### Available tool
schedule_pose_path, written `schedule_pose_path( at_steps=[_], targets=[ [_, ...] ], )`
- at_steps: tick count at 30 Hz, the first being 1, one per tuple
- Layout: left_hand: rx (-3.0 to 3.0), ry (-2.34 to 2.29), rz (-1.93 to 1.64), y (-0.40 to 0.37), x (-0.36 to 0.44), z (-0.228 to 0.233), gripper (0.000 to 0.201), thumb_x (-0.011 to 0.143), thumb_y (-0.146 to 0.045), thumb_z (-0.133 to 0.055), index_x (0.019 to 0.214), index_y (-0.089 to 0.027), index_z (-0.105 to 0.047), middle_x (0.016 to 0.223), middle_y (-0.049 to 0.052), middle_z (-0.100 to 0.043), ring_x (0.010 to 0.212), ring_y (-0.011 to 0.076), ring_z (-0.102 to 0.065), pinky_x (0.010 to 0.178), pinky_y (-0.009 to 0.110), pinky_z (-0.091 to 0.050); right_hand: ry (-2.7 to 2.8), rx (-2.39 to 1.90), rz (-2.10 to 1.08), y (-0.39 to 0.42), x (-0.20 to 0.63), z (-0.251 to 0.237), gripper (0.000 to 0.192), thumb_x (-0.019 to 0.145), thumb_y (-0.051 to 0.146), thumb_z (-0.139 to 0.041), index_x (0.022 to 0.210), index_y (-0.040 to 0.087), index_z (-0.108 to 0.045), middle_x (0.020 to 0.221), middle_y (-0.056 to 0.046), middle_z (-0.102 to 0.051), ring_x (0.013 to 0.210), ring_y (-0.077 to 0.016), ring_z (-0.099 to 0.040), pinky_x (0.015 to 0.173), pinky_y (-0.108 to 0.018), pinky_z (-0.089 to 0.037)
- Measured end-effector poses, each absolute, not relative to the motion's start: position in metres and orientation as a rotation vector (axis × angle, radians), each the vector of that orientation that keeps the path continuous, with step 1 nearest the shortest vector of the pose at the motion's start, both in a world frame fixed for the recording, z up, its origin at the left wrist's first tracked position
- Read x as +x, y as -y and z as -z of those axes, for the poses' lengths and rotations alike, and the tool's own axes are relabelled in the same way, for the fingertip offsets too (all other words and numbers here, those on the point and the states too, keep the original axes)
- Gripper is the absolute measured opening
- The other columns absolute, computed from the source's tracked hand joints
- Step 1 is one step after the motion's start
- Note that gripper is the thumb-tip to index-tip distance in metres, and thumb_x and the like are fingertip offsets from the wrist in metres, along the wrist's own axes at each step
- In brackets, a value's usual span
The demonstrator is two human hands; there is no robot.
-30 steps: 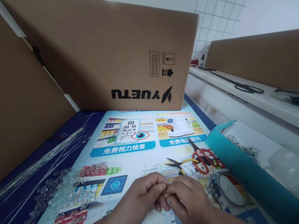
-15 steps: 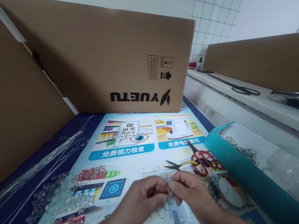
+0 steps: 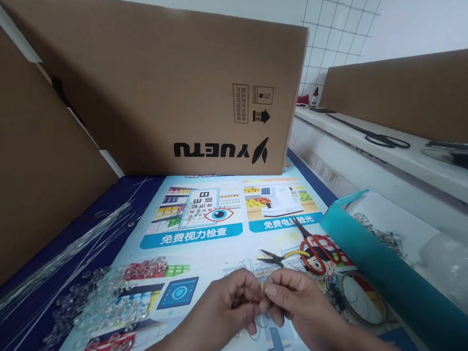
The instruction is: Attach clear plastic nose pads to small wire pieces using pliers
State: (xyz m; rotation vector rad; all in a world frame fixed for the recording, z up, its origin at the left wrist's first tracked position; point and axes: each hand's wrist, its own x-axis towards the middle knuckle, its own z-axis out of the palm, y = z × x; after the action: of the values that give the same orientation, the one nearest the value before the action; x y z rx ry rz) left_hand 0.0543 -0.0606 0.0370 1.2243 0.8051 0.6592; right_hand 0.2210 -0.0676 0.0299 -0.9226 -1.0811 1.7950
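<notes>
My left hand (image 3: 228,305) and my right hand (image 3: 296,304) meet fingertip to fingertip low in the middle of the view, over a printed poster (image 3: 208,233) that covers the table. Both pinch a small item strung on thin wire (image 3: 260,322); wire loops hang below the fingers. The item itself is too small to make out. Just beyond my hands lie small pliers (image 3: 278,257) and red-handled scissors (image 3: 317,251).
A heap of clear glass beads (image 3: 100,300) and a bundle of long thin wires (image 3: 53,269) lie at the left. Cardboard boxes (image 3: 176,88) wall the back and left. A teal box (image 3: 389,276) and a ring of tape (image 3: 362,299) sit at the right.
My hands stay together on the wire piece, shifting slightly up from a second ago. The fingers have re-gripped; the wire loops hang lower below them.
</notes>
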Motion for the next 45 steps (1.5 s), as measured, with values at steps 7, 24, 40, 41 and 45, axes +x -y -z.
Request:
schedule_pose_path(
  at_steps=[7, 24, 40, 41, 45],
  targets=[
    [1.391, -0.994, -0.628, 0.057, 0.048, -0.038, 0.011, 0.08, -0.024, -0.056, 0.077, -0.014, -0.059, 0.063, -0.001, -0.059, 0.055, 0.0106, -0.056, 0.053, 0.021, -0.041, 1.18, -0.911, -1.695, 0.065, 0.224, -0.023, 0.021, 0.076, 0.032, -0.064, 0.08, 0.012, -0.062, 0.07, -0.002, -0.059, 0.052, -0.0067, -0.045, 0.051, -0.021, -0.034],
    [2.138, -0.959, -0.818, 0.056, 0.036, -0.038, 0.019, 0.081, -0.009, -0.047, 0.078, -0.02, -0.062, 0.076, 0.004, -0.062, 0.071, 0.0148, -0.056, 0.063, 0.021, -0.04, 1.617, -1.078, -1.351, 0.067, 0.225, -0.039, 0.015, 0.078, 0.026, -0.056, 0.071, 0.014, -0.06, 0.062, 0.002, -0.049, 0.059, -0.0098, -0.043, 0.055, -0.021, -0.035],
    [2.361, -0.875, -0.713, 0.054, 0.029, -0.043, 0.026, 0.077, 0.0, -0.043, 0.08, -0.019, -0.06, 0.074, 0.004, -0.06, 0.07, 0.0141, -0.055, 0.06, 0.021, -0.038, 1.664, -0.948, -1.428, 0.064, 0.229, -0.034, 0.007, 0.073, 0.019, -0.06, 0.075, 0.013, -0.063, 0.071, 0.0, -0.054, 0.064, -0.0109, -0.048, 0.058, -0.023, -0.037],
    [2.364, -0.865, -0.72, 0.054, 0.029, -0.042, 0.026, 0.077, 0.0, -0.043, 0.08, -0.019, -0.06, 0.075, 0.004, -0.06, 0.069, 0.0139, -0.055, 0.06, 0.021, -0.038, 1.658, -0.95, -1.435, 0.063, 0.229, -0.034, 0.006, 0.072, 0.018, -0.06, 0.074, 0.013, -0.063, 0.071, 0.0, -0.053, 0.064, -0.0108, -0.048, 0.057, -0.022, -0.037],
    [2.358, -0.788, -0.836, 0.051, 0.028, -0.035, 0.024, 0.077, 0.0, -0.042, 0.079, -0.019, -0.058, 0.075, 0.003, -0.059, 0.068, 0.013, -0.054, 0.059, 0.021, -0.037, 1.626, -0.94, -1.486, 0.064, 0.229, -0.03, 0.004, 0.071, 0.016, -0.062, 0.072, 0.012, -0.061, 0.071, 0.0, -0.052, 0.062, -0.0099, -0.046, 0.056, -0.022, -0.036]
  ],
)
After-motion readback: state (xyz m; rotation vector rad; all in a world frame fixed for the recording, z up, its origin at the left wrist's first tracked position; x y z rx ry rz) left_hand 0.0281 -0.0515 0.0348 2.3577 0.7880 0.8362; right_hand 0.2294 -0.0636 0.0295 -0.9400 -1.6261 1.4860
